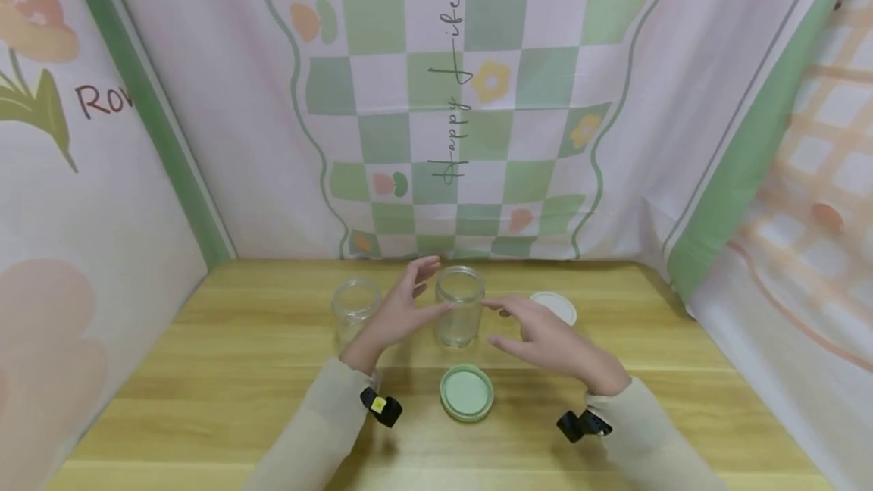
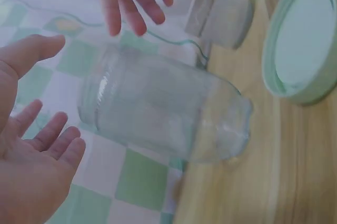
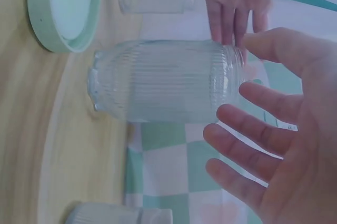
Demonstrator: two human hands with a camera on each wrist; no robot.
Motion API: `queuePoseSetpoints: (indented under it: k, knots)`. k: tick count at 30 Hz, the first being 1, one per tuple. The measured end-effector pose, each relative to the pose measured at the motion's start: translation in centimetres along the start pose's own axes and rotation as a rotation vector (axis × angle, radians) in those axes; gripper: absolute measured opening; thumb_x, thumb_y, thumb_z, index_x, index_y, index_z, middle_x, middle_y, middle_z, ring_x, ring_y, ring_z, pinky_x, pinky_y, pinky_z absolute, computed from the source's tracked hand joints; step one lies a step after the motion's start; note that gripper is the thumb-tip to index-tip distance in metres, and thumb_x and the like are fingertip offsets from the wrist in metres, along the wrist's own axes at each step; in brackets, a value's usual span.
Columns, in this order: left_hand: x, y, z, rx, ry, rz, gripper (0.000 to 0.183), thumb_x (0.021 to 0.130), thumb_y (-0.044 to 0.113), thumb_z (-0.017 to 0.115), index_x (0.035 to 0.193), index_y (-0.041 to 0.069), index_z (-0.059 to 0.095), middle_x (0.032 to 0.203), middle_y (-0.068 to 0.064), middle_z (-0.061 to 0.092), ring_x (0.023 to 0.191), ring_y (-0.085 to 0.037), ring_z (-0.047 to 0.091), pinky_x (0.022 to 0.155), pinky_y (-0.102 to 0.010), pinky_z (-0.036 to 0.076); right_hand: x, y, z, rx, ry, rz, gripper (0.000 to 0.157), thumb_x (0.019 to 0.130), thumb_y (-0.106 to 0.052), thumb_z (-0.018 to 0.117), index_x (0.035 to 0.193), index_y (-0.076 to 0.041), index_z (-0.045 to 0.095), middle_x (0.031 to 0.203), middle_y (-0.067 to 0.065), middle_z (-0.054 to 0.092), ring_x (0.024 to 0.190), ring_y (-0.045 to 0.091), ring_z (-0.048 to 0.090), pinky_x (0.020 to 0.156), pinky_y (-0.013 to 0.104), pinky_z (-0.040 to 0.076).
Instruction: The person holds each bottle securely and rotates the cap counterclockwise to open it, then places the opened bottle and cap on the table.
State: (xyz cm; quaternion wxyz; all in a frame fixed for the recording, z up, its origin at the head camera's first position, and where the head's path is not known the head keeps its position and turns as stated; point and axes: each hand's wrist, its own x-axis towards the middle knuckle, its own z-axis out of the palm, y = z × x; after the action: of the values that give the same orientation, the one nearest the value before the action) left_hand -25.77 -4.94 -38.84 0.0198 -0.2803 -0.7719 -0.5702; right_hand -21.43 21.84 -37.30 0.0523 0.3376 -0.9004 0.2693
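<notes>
A clear ribbed glass jar (image 1: pixel 458 328) stands upright and uncovered on the wooden table, between the two hands. My left hand (image 1: pixel 404 311) is at its left, fingers spread and thumb near the upper wall. On the other side, my right hand (image 1: pixel 546 336) has its fingers loosely extended toward the rim. Both palms face the jar, and neither hand grips anything. In the right wrist view, gaps show between the right fingers (image 3: pixel 247 145) beside the jar's mouth. Nearer the person lies a round green lid (image 1: pixel 467 392), its pale inside facing up.
A second open glass jar (image 1: pixel 355 301) stands left of the middle one, partly behind the left hand. Behind the right hand is a smaller jar with a white lid (image 1: pixel 555 308). A checkered cloth (image 1: pixel 436 127) hangs at the table's back edge, with fabric along both sides.
</notes>
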Motion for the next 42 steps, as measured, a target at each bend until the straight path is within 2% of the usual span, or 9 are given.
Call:
queuePoseSetpoints:
  k: [4, 5, 8, 14, 19, 30, 35, 42]
  knots:
    - [0.3, 1.1, 0.6, -0.015, 0.002, 0.076, 0.073, 0.091, 0.017, 0.077, 0.151, 0.010, 0.036, 0.152, -0.007, 0.042, 0.141, -0.022, 0.038, 0.116, -0.041, 0.031, -0.1, 0.2, -0.6, -0.005, 0.032, 0.004, 0.051, 0.097, -0.026, 0.070, 0.140, -0.004, 0.054, 0.136, 0.012, 0.059, 0.107, 0.032, 0.063, 0.089, 0.049, 0.055]
    - [0.3, 1.3, 0.9, -0.019, -0.001, 0.090, 0.072, 0.091, 0.016, 0.077, 0.150, 0.010, 0.036, 0.152, -0.006, 0.043, 0.141, -0.021, 0.038, 0.116, -0.041, 0.031, -0.1, 0.3, -0.7, -0.012, 0.044, -0.001, 0.050, 0.097, -0.026, 0.070, 0.139, -0.004, 0.055, 0.136, 0.011, 0.059, 0.115, 0.034, 0.060, 0.092, 0.051, 0.053]
    - [0.3, 2.1, 1.5, -0.016, -0.013, 0.119, 0.071, 0.092, 0.018, 0.076, 0.150, 0.010, 0.036, 0.152, -0.005, 0.043, 0.141, -0.019, 0.038, 0.116, -0.039, 0.032, -0.3, 0.6, -1.0, -0.021, 0.066, -0.008, 0.047, 0.097, -0.025, 0.069, 0.137, -0.004, 0.056, 0.136, 0.010, 0.059, 0.114, 0.035, 0.060, 0.093, 0.052, 0.052]
    - [0.3, 2.9, 3.0, -0.034, -0.069, 0.141, 0.071, 0.093, 0.020, 0.075, 0.150, 0.011, 0.035, 0.153, -0.002, 0.040, 0.142, -0.016, 0.036, 0.116, -0.035, 0.032, -0.9, 1.4, -1.6, 0.025, 0.081, 0.011, 0.043, 0.098, -0.024, 0.068, 0.136, -0.007, 0.058, 0.135, 0.009, 0.059, 0.116, 0.032, 0.058, 0.095, 0.055, 0.050]
    - [0.7, 3.2, 4.7, -0.061, -0.097, 0.159, 0.068, 0.094, 0.017, 0.074, 0.150, 0.011, 0.036, 0.152, -0.004, 0.040, 0.140, -0.016, 0.038, 0.115, -0.034, 0.033, -1.7, 2.1, -2.4, 0.045, 0.085, 0.057, 0.041, 0.101, -0.027, 0.064, 0.136, -0.008, 0.058, 0.135, 0.011, 0.058, 0.120, 0.037, 0.055, 0.096, 0.060, 0.047]
    - [1.3, 3.2, 8.2, -0.142, -0.155, 0.097, 0.066, 0.094, 0.024, 0.074, 0.148, 0.018, 0.038, 0.149, 0.004, 0.043, 0.138, -0.012, 0.040, 0.114, -0.029, 0.033, -2.8, 3.7, -3.3, 0.036, 0.090, 0.127, 0.040, 0.101, -0.026, 0.063, 0.136, -0.005, 0.058, 0.137, 0.013, 0.056, 0.127, 0.039, 0.050, 0.098, 0.064, 0.044]
    - [1.6, 2.6, 9.7, -0.145, -0.173, 0.071, 0.067, 0.094, 0.024, 0.073, 0.149, 0.015, 0.036, 0.150, -0.001, 0.043, 0.138, -0.017, 0.041, 0.113, -0.031, 0.034, -3.3, 4.4, -3.6, 0.017, 0.113, 0.144, 0.041, 0.101, -0.027, 0.062, 0.134, -0.003, 0.059, 0.135, 0.015, 0.057, 0.125, 0.040, 0.051, 0.098, 0.066, 0.043]
    - [2.0, 1.0, 11.8, -0.139, -0.176, -0.006, 0.071, 0.092, 0.026, 0.076, 0.150, 0.014, 0.036, 0.148, -0.008, 0.046, 0.136, -0.021, 0.044, 0.111, -0.034, 0.038, -3.7, 5.1, -3.7, -0.013, 0.155, 0.144, 0.036, 0.100, -0.021, 0.064, 0.131, -0.002, 0.061, 0.129, 0.019, 0.058, 0.119, 0.043, 0.053, 0.093, 0.065, 0.047]
